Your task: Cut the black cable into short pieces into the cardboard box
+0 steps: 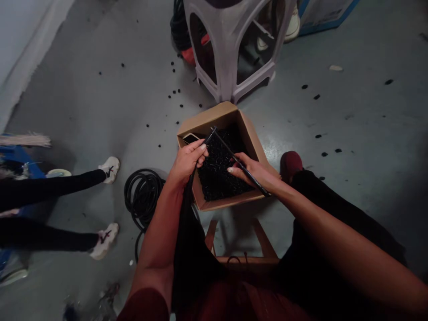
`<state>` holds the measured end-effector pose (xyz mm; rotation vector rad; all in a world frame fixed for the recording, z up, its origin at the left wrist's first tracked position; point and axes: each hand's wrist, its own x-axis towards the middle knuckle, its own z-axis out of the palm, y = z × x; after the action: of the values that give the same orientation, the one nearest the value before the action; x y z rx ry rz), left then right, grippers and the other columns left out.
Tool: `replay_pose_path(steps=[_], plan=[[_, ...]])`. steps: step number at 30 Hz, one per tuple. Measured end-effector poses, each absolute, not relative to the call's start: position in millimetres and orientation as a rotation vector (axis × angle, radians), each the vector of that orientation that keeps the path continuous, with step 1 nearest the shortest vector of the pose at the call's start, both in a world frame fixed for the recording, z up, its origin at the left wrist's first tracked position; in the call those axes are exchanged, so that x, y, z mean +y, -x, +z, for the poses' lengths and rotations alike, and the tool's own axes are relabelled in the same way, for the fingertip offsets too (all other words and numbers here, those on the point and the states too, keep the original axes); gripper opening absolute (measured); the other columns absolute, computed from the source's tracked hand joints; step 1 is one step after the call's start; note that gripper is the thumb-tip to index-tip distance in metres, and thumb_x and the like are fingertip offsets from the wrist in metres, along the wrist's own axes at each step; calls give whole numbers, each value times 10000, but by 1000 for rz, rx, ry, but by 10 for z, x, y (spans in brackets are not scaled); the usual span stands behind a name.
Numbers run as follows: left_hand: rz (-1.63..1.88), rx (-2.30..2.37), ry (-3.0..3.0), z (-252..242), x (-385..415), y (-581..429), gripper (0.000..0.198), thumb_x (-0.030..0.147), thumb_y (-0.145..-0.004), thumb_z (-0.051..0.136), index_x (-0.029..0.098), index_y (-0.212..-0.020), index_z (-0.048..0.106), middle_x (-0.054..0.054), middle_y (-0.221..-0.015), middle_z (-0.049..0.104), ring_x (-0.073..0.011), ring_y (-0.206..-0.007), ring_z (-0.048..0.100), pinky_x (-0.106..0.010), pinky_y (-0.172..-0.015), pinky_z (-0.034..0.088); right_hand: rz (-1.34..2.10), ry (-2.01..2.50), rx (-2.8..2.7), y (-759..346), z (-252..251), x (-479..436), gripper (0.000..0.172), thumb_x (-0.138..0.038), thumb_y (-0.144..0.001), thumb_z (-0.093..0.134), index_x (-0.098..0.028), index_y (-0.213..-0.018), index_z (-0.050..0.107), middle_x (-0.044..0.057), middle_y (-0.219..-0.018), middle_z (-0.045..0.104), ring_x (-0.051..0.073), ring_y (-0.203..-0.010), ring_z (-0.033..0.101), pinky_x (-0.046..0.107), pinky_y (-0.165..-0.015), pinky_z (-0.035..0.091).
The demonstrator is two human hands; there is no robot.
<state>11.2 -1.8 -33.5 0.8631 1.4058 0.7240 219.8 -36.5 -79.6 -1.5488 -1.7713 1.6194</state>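
My left hand [187, 162] grips a ribbed black tube [207, 137] above a cardboard box [214, 117], and a dark length hangs below the hand toward my lap. My right hand [250, 171] is shut on a thin black rod [242, 165], which runs diagonally across the box's opening. Both hands are right above the box, which is full of small black pieces [217, 171]. A flat object, possibly a phone [191, 137], lies at the box's far left corner, partly hidden by my left hand.
The box rests on a wooden stool [241, 240]. A coil of black hose [143, 196] lies to the left. A grey plastic stool [230, 44] stands beyond the box. A seated person's legs [50, 191] extend from the left. Small black pieces dot the floor [174, 91].
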Motion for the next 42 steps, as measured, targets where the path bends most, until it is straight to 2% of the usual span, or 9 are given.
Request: replay_pose_path(steps=[13, 35, 42], plan=[[616, 1378, -944, -378, -33, -187, 323, 219, -836, 554, 143, -1138, 641, 21, -707, 506, -32, -506, 372, -179, -454, 293, 1620, 1507, -1791, -2224, -785, -356, 508, -543, -818, 543, -191, -1183, 518, 85, -986, 674, 239, -873, 626, 341, -737, 446], [489, 1391, -1154, -401, -41, -103, 424, 271, -845, 565, 114, -1237, 603, 7, -736, 552, -40, -530, 390, -176, -496, 329, 1746, 1402, -1741, -2249, -697, -335, 451, -520, -861, 492, -145, -1111, 515, 94, -988, 632, 184, -820, 581, 314, -726, 454], [405, 1372, -1257, -373, -55, -122, 390, 276, -866, 538, 121, -1214, 623, -2, -736, 557, -48, -554, 393, -173, -522, 346, 1680, 1440, -1810, -2257, -729, -352, 460, -521, -866, 505, -153, -1141, 510, 115, -1033, 644, 222, -909, 600, 344, -772, 467]])
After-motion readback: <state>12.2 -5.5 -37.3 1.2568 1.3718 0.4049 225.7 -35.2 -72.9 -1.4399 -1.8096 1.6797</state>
